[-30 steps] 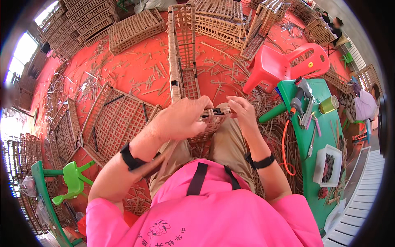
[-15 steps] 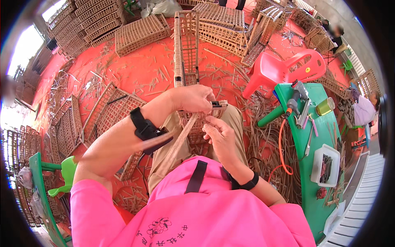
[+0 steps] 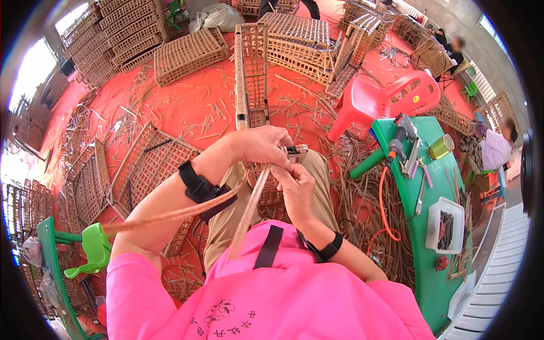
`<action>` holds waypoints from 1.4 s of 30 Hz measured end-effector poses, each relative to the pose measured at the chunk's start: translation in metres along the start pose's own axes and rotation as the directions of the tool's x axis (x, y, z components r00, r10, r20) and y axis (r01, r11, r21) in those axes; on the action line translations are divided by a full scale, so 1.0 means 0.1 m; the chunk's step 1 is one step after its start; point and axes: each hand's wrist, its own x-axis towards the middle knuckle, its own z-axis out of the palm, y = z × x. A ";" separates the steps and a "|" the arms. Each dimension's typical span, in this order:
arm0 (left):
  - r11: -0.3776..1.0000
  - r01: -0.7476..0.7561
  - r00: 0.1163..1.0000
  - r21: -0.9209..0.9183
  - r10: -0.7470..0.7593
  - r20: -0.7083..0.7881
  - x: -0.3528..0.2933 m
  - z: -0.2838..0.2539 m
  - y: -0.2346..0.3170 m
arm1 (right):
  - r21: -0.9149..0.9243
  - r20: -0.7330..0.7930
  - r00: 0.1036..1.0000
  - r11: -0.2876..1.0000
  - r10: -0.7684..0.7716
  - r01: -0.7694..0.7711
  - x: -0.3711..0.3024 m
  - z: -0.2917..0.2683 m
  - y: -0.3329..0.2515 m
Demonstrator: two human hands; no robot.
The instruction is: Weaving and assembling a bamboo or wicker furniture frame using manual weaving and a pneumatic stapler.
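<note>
A long woven cane frame (image 3: 241, 85) stands between my knees, its near end under my hands. My left hand (image 3: 263, 144) is closed over that near end, fingers curled by a black-banded corner (image 3: 294, 150), apparently on a flat cane strip. My right hand (image 3: 296, 184) pinches the strip just below, its thumb and fingertips meeting the left fingers. One pale strip length (image 3: 252, 207) trails toward my lap, blurred at its end. Another brown cane length (image 3: 170, 214) bends out over my left forearm. The exact fingertip contact is partly hidden.
Right, a green table (image 3: 416, 226) carries an air tool (image 3: 398, 144), a jar (image 3: 441, 147) and a white bin (image 3: 446, 225). A red chair (image 3: 377, 102) stands beyond. Cane baskets (image 3: 190, 56) and scraps cover the red floor. People sit at the far right.
My right hand has moved up and left to the strip and closed on it. The brown cane length over my left forearm has swung into a bend. The view has shifted slightly.
</note>
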 end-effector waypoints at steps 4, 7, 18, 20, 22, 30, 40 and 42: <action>0.992 0.018 0.997 -0.124 -0.008 0.083 -0.01 -0.06 -0.01 | 0.025 0.050 0.995 0.996 0.089 -0.090 0.02 -0.04 -0.14; 0.993 -0.073 0.992 -0.095 0.082 0.093 0.03 -0.05 -0.07 | 0.075 0.141 0.963 0.968 0.229 -0.241 0.10 -0.11 -0.34; 0.898 -0.396 0.918 0.191 0.388 0.080 0.17 -0.09 -0.30 | 0.010 0.296 0.912 0.954 0.282 -0.298 0.02 -0.23 -0.42; 0.863 -0.440 0.898 0.247 0.427 0.106 0.19 -0.08 -0.32 | 0.008 0.276 0.920 0.957 0.277 -0.291 -0.02 -0.22 -0.53; 0.969 -0.248 0.968 -0.010 0.248 0.044 0.19 -0.07 -0.27 | 0.008 0.254 0.929 0.960 0.270 -0.281 -0.03 -0.25 -0.59; 0.986 -0.162 0.986 -0.046 0.164 0.041 0.14 -0.07 -0.18 | -0.066 0.526 0.825 0.977 0.206 -0.202 -0.18 -0.54 -0.87; 0.985 -0.149 0.988 -0.083 0.152 0.039 0.14 -0.06 -0.17 | -0.097 0.582 0.806 0.974 -0.110 0.204 -0.21 -0.51 -0.96; 0.986 -0.143 0.988 -0.089 0.148 0.045 0.14 -0.05 -0.20 | -0.233 0.566 0.760 0.823 -0.319 0.519 -0.18 -0.48 -0.98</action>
